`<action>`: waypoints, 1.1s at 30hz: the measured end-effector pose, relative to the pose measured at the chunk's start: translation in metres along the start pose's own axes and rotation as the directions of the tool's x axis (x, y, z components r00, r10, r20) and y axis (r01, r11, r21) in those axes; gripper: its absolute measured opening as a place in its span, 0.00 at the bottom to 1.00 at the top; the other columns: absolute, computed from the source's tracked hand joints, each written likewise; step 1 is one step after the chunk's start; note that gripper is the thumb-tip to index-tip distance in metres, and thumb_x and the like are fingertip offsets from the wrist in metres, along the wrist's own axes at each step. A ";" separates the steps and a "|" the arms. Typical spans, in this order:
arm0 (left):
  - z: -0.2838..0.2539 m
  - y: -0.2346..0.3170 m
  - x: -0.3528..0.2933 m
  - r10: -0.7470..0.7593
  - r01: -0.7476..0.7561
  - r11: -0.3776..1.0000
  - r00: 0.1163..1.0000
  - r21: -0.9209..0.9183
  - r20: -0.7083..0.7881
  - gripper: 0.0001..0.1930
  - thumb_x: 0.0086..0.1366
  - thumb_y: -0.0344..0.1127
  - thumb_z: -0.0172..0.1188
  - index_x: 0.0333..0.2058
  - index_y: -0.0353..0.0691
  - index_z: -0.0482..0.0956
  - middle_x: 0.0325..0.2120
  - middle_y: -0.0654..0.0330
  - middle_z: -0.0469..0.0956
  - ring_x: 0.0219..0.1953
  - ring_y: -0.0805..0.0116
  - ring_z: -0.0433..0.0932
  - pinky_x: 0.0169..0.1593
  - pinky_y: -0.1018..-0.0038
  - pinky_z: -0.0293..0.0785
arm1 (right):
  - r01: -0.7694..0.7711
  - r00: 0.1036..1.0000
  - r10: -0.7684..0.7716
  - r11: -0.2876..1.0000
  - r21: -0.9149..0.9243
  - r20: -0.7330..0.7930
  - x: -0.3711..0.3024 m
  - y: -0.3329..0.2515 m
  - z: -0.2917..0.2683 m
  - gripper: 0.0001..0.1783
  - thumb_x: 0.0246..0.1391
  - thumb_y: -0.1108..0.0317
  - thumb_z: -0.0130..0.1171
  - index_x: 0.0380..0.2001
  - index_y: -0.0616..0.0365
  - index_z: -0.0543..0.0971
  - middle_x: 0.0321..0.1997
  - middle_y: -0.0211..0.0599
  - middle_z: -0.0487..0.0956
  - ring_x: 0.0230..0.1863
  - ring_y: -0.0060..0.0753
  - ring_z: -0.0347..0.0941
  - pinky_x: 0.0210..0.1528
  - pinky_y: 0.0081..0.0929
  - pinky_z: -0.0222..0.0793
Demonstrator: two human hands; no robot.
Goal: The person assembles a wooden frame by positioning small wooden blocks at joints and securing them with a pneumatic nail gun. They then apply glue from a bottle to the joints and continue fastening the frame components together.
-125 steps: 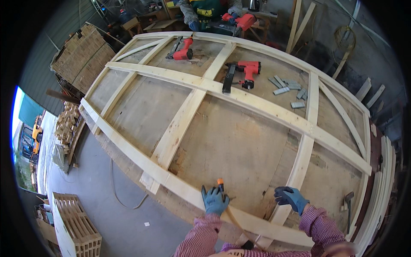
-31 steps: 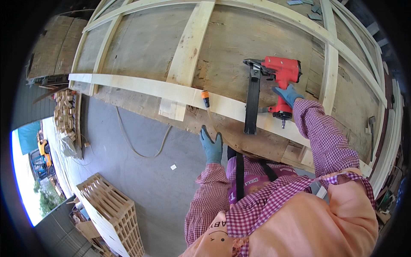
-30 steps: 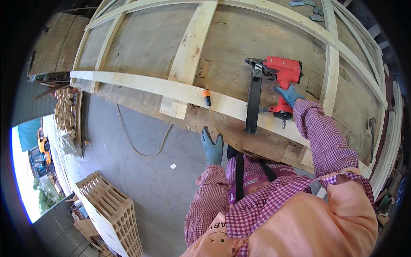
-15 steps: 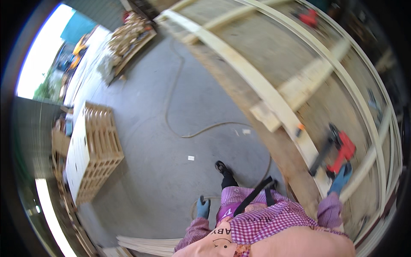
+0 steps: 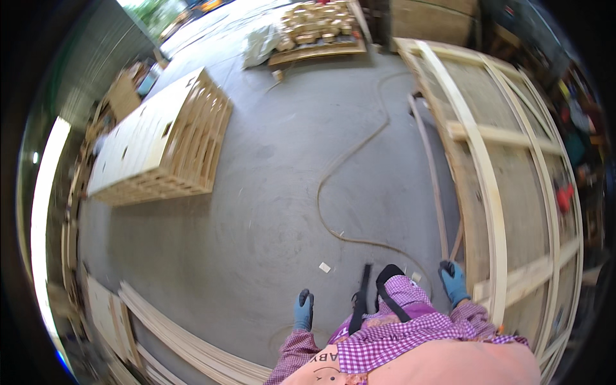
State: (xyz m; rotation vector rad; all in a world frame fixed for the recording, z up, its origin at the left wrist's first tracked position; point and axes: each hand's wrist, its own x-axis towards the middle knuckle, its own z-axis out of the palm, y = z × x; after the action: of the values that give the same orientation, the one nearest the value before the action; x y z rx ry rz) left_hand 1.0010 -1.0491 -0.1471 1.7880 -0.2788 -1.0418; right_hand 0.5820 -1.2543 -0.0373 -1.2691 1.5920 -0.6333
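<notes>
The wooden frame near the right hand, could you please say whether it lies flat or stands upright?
Flat: the wooden frame lies on a broad board that shows between its beams.

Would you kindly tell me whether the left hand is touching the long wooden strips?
Apart: the head view shows bare grey floor between the left hand and the long wooden strips.

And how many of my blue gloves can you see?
2: one on your left hand, above the floor, the other on your right hand, beside the wooden frame. Neither is hidden.
</notes>
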 end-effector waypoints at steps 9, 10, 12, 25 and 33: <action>0.063 0.145 0.193 0.099 -0.085 0.941 0.995 0.327 -0.026 0.21 0.60 0.42 0.55 0.47 0.35 0.74 0.44 0.54 0.76 0.47 0.66 0.73 0.52 0.73 0.67 | -0.062 0.982 0.119 0.935 -0.349 0.144 0.287 -0.017 0.033 0.12 0.45 0.63 0.61 0.26 0.62 0.76 0.21 0.29 0.73 0.23 0.19 0.65 0.27 0.23 0.64; 0.054 0.141 0.215 0.040 -0.003 0.951 0.993 0.311 -0.114 0.18 0.60 0.42 0.53 0.41 0.33 0.76 0.37 0.54 0.78 0.41 0.65 0.76 0.45 0.71 0.70 | -0.080 0.987 0.116 0.954 -0.289 0.111 0.331 -0.041 0.044 0.12 0.46 0.64 0.60 0.30 0.63 0.78 0.23 0.32 0.76 0.25 0.20 0.68 0.29 0.24 0.67; 0.052 0.155 0.251 -0.179 0.247 0.939 0.946 0.241 -0.270 0.18 0.60 0.45 0.50 0.37 0.34 0.76 0.30 0.57 0.79 0.34 0.66 0.77 0.39 0.68 0.71 | 0.011 0.990 0.013 0.986 -0.168 0.139 0.415 -0.123 0.064 0.12 0.49 0.64 0.59 0.34 0.62 0.78 0.27 0.33 0.78 0.29 0.21 0.71 0.32 0.26 0.68; 0.269 0.335 0.555 -0.504 0.449 0.704 0.862 0.551 -0.058 0.24 0.56 0.52 0.53 0.38 0.34 0.77 0.32 0.51 0.79 0.37 0.61 0.77 0.40 0.66 0.71 | 0.447 0.861 -0.321 0.848 -0.286 0.396 0.808 -0.419 0.163 0.17 0.46 0.61 0.59 0.40 0.57 0.77 0.40 0.46 0.77 0.41 0.47 0.73 0.46 0.35 0.69; 0.470 0.683 0.930 0.205 -0.288 0.865 0.950 0.411 0.234 0.17 0.61 0.41 0.55 0.42 0.34 0.77 0.33 0.60 0.77 0.36 0.71 0.73 0.42 0.74 0.69 | -0.391 0.918 0.361 0.893 -0.223 -0.165 0.964 -0.403 0.014 0.14 0.50 0.62 0.56 0.37 0.59 0.76 0.35 0.43 0.79 0.36 0.39 0.76 0.40 0.33 0.70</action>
State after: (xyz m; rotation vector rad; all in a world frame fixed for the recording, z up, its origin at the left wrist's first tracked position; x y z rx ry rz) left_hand 1.3850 -2.2338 -0.1147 1.9863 -0.9004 -1.0096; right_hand 0.7785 -2.2807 -0.0508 -1.0680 2.0029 -0.2691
